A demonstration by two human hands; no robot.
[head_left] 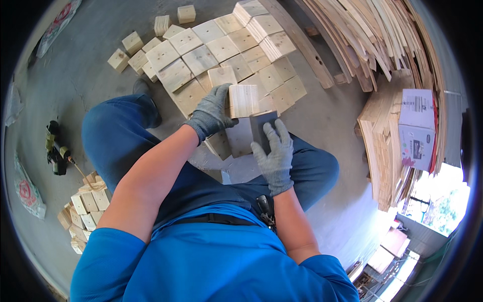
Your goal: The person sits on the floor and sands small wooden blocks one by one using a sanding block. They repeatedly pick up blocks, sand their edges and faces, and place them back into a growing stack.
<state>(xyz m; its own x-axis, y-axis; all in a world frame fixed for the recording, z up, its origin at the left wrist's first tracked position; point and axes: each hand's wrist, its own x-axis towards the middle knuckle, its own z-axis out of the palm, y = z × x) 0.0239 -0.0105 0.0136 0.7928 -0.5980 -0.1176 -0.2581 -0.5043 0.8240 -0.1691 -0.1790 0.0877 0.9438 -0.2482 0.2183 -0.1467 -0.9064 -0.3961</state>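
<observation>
Floor: grey concrete floor, with rows of square wooden blocks laid flat ahead of the seated person.
Left hand: gloved, grip closed around a pale wooden block, held on edge above the knees just in front of the rows.
Block axis: long side near upright in view, grain lines likewise, broad face toward the camera.
Right hand: gloved, fingers spread flat against a grey sanding pad, pressed to the block's lower edge.
Right side: stacked thin boards and a cardboard box.
Left side: a power tool on the floor.

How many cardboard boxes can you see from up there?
1: a white cardboard box sits atop the stack of thin wood sheets at the person's right. Others may be hidden behind the leaning boards.
</observation>
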